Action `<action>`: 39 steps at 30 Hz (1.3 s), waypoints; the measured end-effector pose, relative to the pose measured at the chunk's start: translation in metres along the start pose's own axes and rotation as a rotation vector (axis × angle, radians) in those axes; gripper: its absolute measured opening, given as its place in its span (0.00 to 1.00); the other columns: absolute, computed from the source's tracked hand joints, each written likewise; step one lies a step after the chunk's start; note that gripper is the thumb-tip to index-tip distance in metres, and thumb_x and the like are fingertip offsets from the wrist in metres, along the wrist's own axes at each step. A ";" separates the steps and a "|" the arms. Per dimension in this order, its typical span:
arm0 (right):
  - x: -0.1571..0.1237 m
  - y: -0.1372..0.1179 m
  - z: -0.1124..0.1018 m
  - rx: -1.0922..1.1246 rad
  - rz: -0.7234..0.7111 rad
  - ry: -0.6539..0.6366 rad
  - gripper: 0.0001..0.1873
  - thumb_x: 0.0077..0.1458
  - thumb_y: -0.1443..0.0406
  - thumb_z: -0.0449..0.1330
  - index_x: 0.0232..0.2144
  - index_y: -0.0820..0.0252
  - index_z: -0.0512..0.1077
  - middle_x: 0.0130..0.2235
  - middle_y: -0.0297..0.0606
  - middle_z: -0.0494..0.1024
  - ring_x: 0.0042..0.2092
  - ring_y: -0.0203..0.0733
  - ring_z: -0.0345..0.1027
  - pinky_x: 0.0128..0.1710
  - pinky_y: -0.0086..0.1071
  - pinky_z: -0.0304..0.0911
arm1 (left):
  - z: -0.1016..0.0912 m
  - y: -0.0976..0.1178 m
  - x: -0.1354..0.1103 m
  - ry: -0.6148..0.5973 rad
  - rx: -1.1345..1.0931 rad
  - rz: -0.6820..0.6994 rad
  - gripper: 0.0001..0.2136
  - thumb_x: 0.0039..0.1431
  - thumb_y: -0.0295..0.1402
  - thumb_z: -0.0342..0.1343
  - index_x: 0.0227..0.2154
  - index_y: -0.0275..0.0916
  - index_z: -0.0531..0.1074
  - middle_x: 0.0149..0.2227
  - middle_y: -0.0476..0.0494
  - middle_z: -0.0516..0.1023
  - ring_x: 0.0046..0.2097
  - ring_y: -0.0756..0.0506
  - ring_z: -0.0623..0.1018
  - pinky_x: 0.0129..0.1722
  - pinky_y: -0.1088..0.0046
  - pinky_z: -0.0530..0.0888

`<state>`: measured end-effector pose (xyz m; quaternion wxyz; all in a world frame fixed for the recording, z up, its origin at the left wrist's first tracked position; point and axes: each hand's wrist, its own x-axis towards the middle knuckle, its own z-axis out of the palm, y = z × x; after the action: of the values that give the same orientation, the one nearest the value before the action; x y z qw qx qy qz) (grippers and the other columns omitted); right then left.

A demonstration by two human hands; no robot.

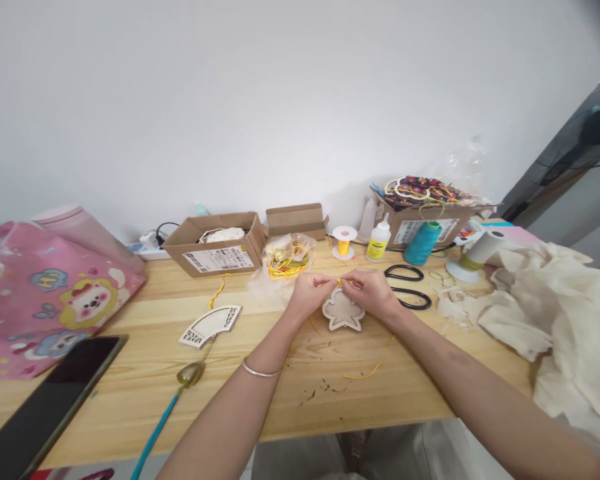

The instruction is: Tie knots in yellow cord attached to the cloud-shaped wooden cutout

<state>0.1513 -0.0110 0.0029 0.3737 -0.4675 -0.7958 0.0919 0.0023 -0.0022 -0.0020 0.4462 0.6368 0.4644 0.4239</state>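
My left hand (309, 293) and my right hand (371, 291) meet at the middle of the wooden table, fingers pinched on a yellow cord (339, 283). Just below the fingertips lies a small pale wooden ornament (343, 309) with a scalloped outline, at the cord's lower end. A loose tail of yellow cord trails on the table to its lower right. Beside my right hand are the black handles of a pair of scissors (414, 299); their blades are hidden behind the hand. Nearest my left hand is a clear plastic bag (289, 259) with yellow cords inside.
A fan-shaped wooden ornament (211, 325) with a teal tassel (155, 433) lies left, near a phone (50, 407) and a pink bag (55, 293). Behind stand cardboard boxes (220, 260), a spool (345, 243), a glue bottle (379, 240) and teal thread (423, 243). Cream cloth (575, 313) is heaped right.
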 end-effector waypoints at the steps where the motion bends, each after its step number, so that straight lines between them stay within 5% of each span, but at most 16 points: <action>1: 0.000 0.000 0.000 -0.001 0.006 0.006 0.09 0.44 0.69 0.52 0.22 0.62 0.73 0.20 0.34 0.73 0.21 0.30 0.60 0.21 0.22 0.53 | 0.000 0.001 0.000 0.001 0.005 0.005 0.09 0.41 0.34 0.53 0.22 0.32 0.74 0.23 0.46 0.76 0.25 0.50 0.72 0.24 0.77 0.66; 15: -0.001 0.006 0.002 0.068 0.028 -0.016 0.10 0.46 0.66 0.52 0.26 0.64 0.73 0.16 0.31 0.66 0.18 0.27 0.53 0.18 0.21 0.49 | -0.003 -0.003 0.002 -0.046 -0.150 -0.117 0.10 0.37 0.33 0.58 0.25 0.32 0.71 0.22 0.47 0.74 0.23 0.53 0.70 0.23 0.80 0.66; 39: 0.000 0.009 0.007 0.085 0.046 -0.065 0.10 0.46 0.66 0.52 0.26 0.63 0.73 0.18 0.32 0.67 0.19 0.28 0.55 0.20 0.22 0.50 | -0.002 0.004 0.001 -0.045 -0.051 -0.149 0.08 0.37 0.31 0.56 0.24 0.33 0.71 0.20 0.50 0.72 0.21 0.54 0.68 0.21 0.81 0.64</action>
<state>0.1524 -0.0047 -0.0068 0.3652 -0.4661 -0.7919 0.1493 0.0010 -0.0018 0.0023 0.5030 0.5983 0.4892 0.3868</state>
